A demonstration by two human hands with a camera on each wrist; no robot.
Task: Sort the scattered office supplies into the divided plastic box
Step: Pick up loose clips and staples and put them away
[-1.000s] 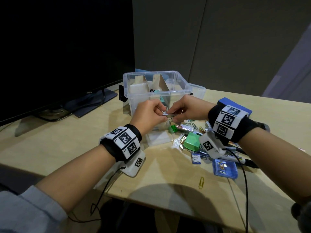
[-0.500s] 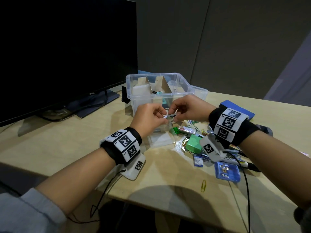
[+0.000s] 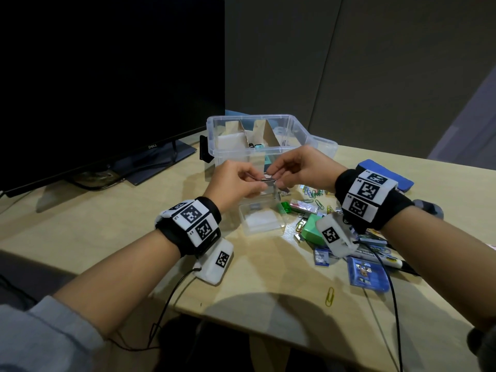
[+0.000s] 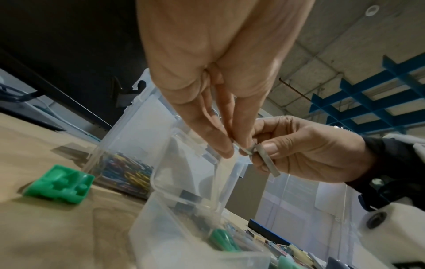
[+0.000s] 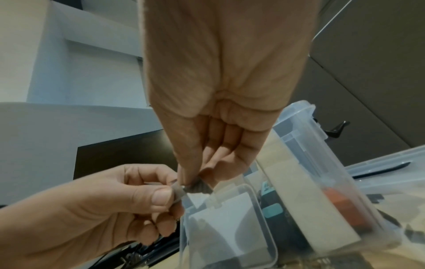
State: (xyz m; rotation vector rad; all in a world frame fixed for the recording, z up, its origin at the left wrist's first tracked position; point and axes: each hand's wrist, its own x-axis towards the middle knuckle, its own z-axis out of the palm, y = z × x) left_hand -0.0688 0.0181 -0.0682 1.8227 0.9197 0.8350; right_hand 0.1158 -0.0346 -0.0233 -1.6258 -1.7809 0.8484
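two hands meet in the air above a small clear case (image 3: pixel 261 220) with its lid up. the left hand (image 3: pixel 236 185) and the right hand (image 3: pixel 300 167) both pinch the same thing, a thin gray strip of staples (image 3: pixel 269 180). in the left wrist view the left fingers (image 4: pixel 220 145) press one end of the gray strip (image 4: pixel 266 160) and the right thumb lies flat on the other part. in the right wrist view the right fingers (image 5: pixel 190 174) pinch the strip (image 5: pixel 178 191) from above, and the left thumb holds it from the side.

just behind the hands stands the divided plastic box (image 3: pixel 255 130) on the wooden desk (image 3: pixel 94 224). brown cardboard walls split the box into parts. a teal thing (image 3: pixel 259 147) lies in the middle part. i cannot tell what the other parts hold from the head view.

many supplies lie on the desk to the right of the small case. a green box (image 3: pixel 312 232) sits near the right wrist. colored paper clips (image 3: pixel 311 191) lie in a little heap past it. a blue flat pack (image 3: pixel 367 273) lies near the desk edge, and one yellow paper clip (image 3: pixel 329 296) lies alone close to it. a blue eraser-like block (image 3: pixel 386 174) sits behind the right wrist.

a big black monitor (image 3: pixel 107 76) stands at the left, dark.
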